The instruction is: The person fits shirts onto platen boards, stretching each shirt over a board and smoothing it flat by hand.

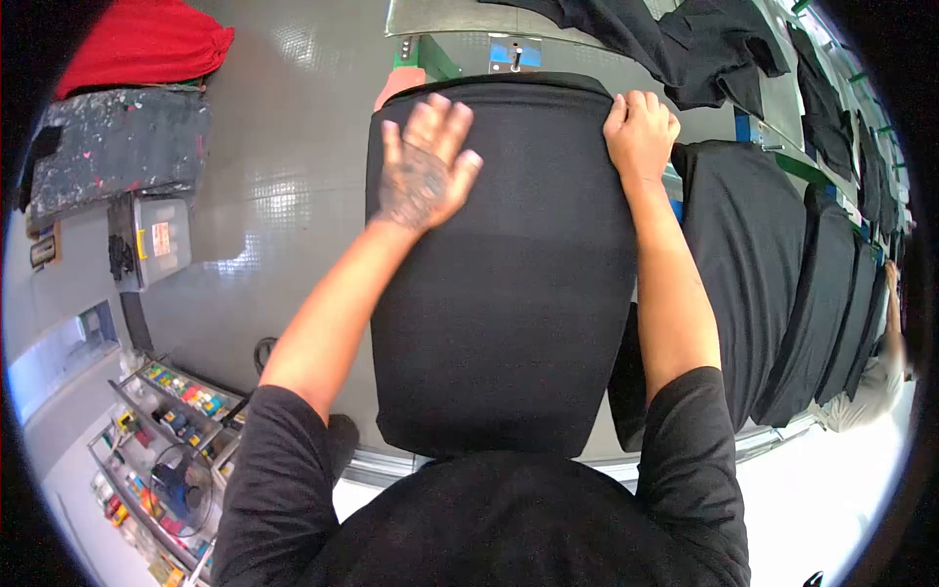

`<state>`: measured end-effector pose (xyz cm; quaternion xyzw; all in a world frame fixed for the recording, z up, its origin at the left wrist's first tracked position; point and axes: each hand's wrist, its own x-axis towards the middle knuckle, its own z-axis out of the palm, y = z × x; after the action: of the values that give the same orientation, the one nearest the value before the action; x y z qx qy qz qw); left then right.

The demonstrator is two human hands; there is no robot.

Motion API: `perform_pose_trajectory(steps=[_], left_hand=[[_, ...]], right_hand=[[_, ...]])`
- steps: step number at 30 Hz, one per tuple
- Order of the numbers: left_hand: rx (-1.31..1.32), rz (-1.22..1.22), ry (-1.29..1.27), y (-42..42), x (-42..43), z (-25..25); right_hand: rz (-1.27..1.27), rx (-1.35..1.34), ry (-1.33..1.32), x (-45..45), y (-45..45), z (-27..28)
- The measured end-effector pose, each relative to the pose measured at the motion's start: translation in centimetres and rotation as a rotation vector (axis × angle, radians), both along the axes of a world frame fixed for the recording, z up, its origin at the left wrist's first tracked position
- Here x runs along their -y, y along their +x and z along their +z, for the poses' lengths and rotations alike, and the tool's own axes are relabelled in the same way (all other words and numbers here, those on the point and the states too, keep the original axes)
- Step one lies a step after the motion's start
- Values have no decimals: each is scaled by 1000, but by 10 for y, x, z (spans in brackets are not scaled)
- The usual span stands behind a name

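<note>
Since the black cloth point(504, 264) could slip, my right hand point(642, 135) pinches its far right edge, fingers bunched; my left hand point(423, 181), palm down, fingers spread, likely flattens it.

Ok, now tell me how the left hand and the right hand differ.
The left hand is open with its fingers spread, while the right hand has its fingers curled. The left is over the upper left part of the black cloth; the right is at its upper right corner. The left has dark markings on its back, whereas the right shows none. Both are bare and at the far part of the same cloth.
</note>
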<state>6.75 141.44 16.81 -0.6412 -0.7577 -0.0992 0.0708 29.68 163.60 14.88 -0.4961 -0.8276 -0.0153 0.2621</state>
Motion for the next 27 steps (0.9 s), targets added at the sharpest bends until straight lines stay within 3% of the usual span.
perform_pose_trajectory(steps=[1,4,7,11,15,18,21,22,24,25,27], left_hand=[[67,-121,-46,18,7,2],[185,-314,-191,60,7,14],[162,-349,-246,52,-4,18],[68,-171,-133,11,-11,14],[105,187,-182,-43,2,-3],[43,182,-190,-40,22,-10],[25,184,-171,-29,38,-11],[29,195,-181,-24,43,-10],[44,204,-188,-13,51,-8],[38,199,-192,-9,54,-7],[61,190,-165,-6,57,-7]], right_hand=[[47,39,227,8,-1,2],[293,-25,241,59,-27,21],[506,-246,-17,103,-31,4],[375,-38,-123,116,-4,18],[14,103,-178,104,34,15],[23,-231,-328,71,60,-6],[-45,-572,-639,38,63,0],[-44,-573,-642,22,62,-6],[-387,-963,-1198,-6,59,-15],[-391,-970,-1201,-8,59,-16],[-234,-1258,-1495,-14,57,-15]])
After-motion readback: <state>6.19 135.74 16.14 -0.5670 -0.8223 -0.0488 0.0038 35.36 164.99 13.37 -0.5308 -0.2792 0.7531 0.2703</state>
